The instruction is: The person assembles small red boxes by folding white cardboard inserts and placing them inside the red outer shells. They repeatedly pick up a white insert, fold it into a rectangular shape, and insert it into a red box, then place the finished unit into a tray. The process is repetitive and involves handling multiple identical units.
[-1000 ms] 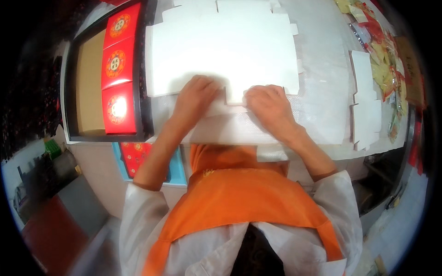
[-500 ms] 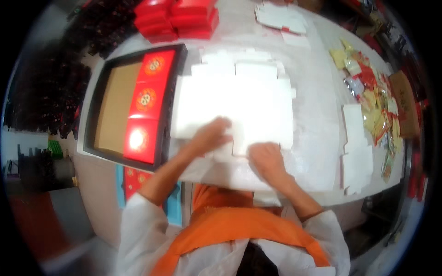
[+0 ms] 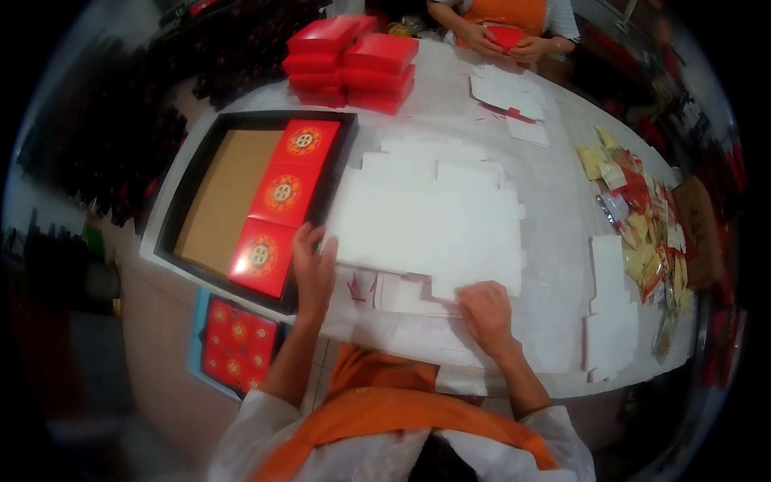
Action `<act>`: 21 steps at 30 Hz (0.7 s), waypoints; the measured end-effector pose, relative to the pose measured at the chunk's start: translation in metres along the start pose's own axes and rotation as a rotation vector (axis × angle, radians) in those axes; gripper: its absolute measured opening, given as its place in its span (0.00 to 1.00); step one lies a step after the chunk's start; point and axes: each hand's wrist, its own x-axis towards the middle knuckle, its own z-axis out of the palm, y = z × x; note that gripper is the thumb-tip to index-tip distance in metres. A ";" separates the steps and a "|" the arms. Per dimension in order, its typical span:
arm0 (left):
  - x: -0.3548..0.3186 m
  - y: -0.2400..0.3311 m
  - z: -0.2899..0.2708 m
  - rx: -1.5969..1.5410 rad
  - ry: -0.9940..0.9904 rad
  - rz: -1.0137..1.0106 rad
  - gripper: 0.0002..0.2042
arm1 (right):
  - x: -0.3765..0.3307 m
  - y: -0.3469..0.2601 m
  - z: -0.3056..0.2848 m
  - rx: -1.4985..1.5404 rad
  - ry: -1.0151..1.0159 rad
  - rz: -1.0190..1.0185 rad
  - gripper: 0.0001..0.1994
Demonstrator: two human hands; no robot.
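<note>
A large flat white die-cut cardboard sheet (image 3: 430, 217) lies spread on the white table (image 3: 554, 193) in front of me. My left hand (image 3: 312, 269) rests on its left edge, fingers flat and apart, right beside the black tray (image 3: 189, 201). My right hand (image 3: 484, 312) presses on the sheet's near right corner, fingers flat. Neither hand grips anything. Inside the tray, three red boxes with gold round emblems (image 3: 283, 193) sit in a column along its right side; the rest of the tray shows brown board.
A stack of red boxes (image 3: 353, 60) stands at the far left of the table. Another person's hands (image 3: 502, 40) hold a red piece at the far edge, near small white cutouts (image 3: 507, 90). Snack packets (image 3: 642, 217) and folded white pieces (image 3: 610, 313) lie right. A patterned red box (image 3: 237, 341) sits below the table.
The view has tilted up, showing more of the far table. My left hand slid left to the sheet's edge by the tray; my right hand moved toward the near right corner.
</note>
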 end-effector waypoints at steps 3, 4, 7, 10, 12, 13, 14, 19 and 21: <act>0.034 -0.017 0.005 0.277 -0.281 -0.015 0.23 | -0.015 -0.001 0.003 0.016 -0.097 0.010 0.11; 0.036 -0.017 0.008 0.399 -0.337 0.020 0.22 | -0.008 -0.004 -0.006 0.024 -0.131 0.016 0.12; 0.040 -0.052 0.011 0.510 -0.201 0.284 0.21 | -0.004 0.024 -0.017 -0.123 0.056 0.230 0.17; 0.030 -0.040 0.020 0.632 -0.195 0.311 0.21 | -0.005 0.059 -0.016 -0.141 0.223 0.639 0.24; 0.027 -0.039 0.024 0.698 -0.184 0.356 0.20 | -0.006 0.063 -0.010 0.268 0.159 1.009 0.26; 0.025 -0.037 0.026 0.729 -0.180 0.367 0.20 | -0.006 0.062 -0.006 0.266 0.171 0.997 0.27; 0.023 -0.037 0.026 0.759 -0.177 0.378 0.20 | -0.007 0.058 -0.001 0.264 0.183 0.984 0.27; 0.031 -0.046 0.025 0.888 -0.111 0.574 0.16 | -0.015 0.063 0.007 0.298 0.231 0.942 0.28; 0.039 -0.045 0.026 0.875 -0.096 0.606 0.13 | -0.018 0.065 0.007 0.308 0.226 0.955 0.28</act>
